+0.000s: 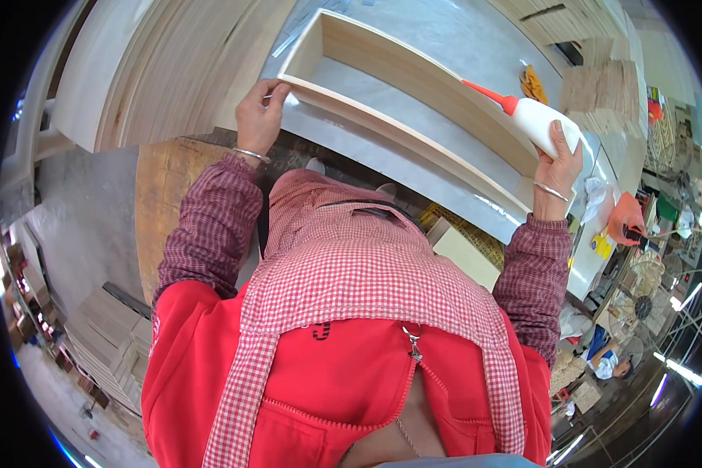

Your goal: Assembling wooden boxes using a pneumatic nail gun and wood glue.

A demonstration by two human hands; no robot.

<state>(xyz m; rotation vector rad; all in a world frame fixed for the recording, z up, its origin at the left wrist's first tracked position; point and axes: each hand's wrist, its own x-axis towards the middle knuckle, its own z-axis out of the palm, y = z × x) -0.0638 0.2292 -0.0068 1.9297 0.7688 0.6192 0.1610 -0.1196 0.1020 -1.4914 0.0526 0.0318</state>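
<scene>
Fingers of the right hand wrap a white glue bottle; left hand pinches the pale wooden frame.

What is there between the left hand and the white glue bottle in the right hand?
In the head view, the long open wooden frame spans that stretch: the left hand grips its near corner, and the glue bottle in the right hand hovers near its far end.

Long shallow pale wooden box frame open side up on grey worktop; white plastic glue bottle with red nozzle tilted, nozzle over frame's far wall.
</scene>
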